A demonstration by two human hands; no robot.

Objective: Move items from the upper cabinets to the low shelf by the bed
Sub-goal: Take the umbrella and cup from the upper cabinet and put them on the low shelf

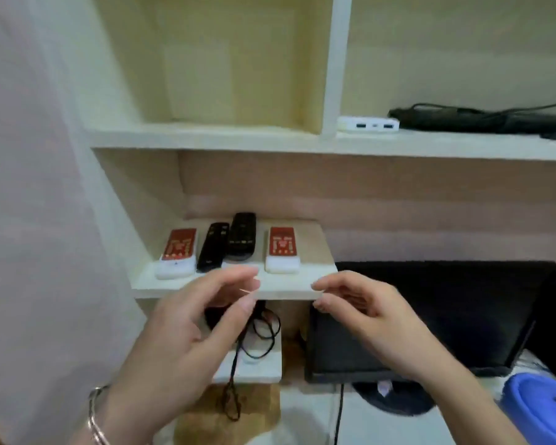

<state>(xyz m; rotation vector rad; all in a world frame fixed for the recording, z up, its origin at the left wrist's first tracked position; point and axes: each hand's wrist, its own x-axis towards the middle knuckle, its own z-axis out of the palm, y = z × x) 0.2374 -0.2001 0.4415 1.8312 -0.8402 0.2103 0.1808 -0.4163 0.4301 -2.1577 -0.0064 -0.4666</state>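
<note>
A small cream shelf [302, 284] holds a row of remotes: a white one with a red face [178, 252] at the left, a slim black one [212, 247], a wider black one [242, 236] and another red-faced white one [282, 250] at the right. My left hand [187, 329] hovers just in front of the shelf edge, fingers curled apart, holding nothing. My right hand [369, 319] hovers at the shelf's right corner, fingers also apart and holding nothing. A lower ledge [270, 369] under my left hand carries black cords [260, 335].
The upper shelf [238, 139] has a bare left compartment; its right side holds a white USB charger [368, 125] and a black cable bundle [482, 118]. A dark screen [446, 316] stands at the right, a blue lid [540, 409] at the bottom right, a wall on the left.
</note>
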